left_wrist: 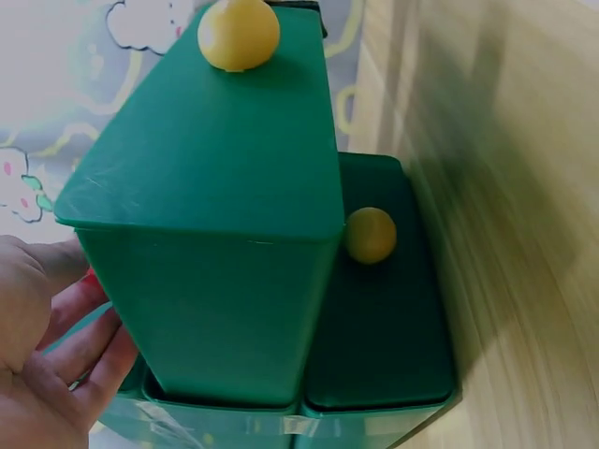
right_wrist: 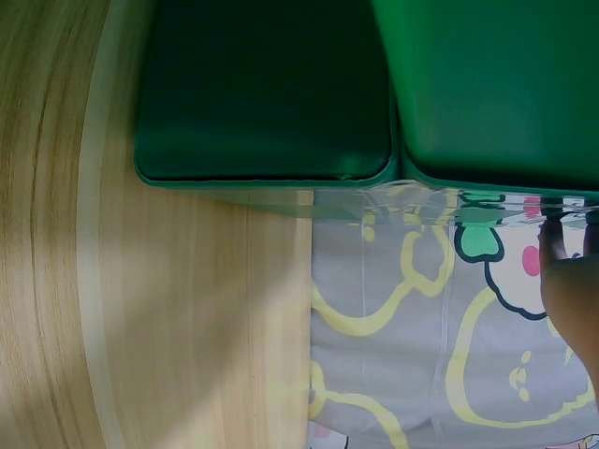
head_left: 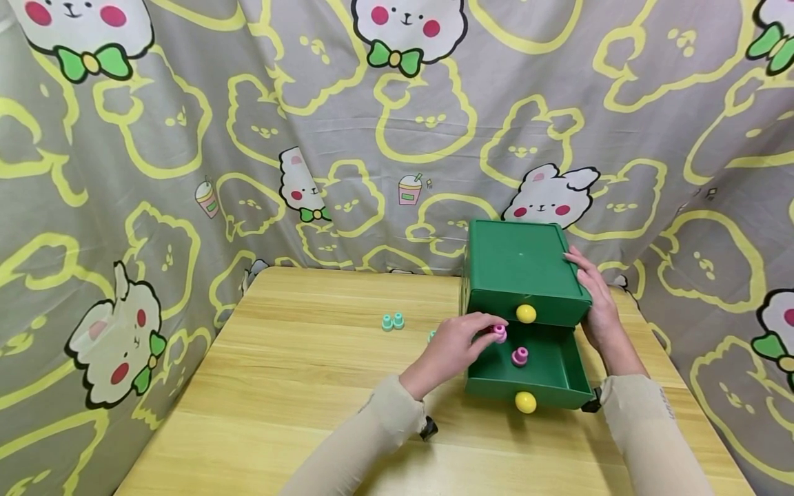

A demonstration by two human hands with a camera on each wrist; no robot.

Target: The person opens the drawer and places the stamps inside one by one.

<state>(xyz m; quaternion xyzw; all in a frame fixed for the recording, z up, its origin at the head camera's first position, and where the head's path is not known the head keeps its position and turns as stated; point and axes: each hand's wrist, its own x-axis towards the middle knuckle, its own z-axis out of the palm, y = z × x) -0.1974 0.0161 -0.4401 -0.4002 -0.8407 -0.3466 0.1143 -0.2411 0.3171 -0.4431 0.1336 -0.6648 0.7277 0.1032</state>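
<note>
A small pink stepped peg [head_left: 500, 333] is pinched between the thumb and fingers of my left hand [head_left: 448, 348], over a pulled-out green drawer [head_left: 561, 368]. Inside that drawer lies another pink peg [head_left: 520, 356]. In the left wrist view, the left hand [left_wrist: 47, 346] is beside the drawer's wall, with a bit of the held peg showing between its fingers. My right hand [head_left: 597, 296] rests along the right side of the green drawer cabinet [head_left: 521, 258], its fingers at the top edge. Only part of the right hand [right_wrist: 573, 299] shows in the right wrist view.
Two mint-green pegs [head_left: 393, 322] stand on the wooden table [head_left: 298, 372] left of the cabinet; a third [head_left: 431, 336] is partly hidden by the left hand. Below the pulled-out drawer, a closed drawer [left_wrist: 374, 318] has a yellow knob. A patterned curtain [head_left: 347, 138] hangs behind.
</note>
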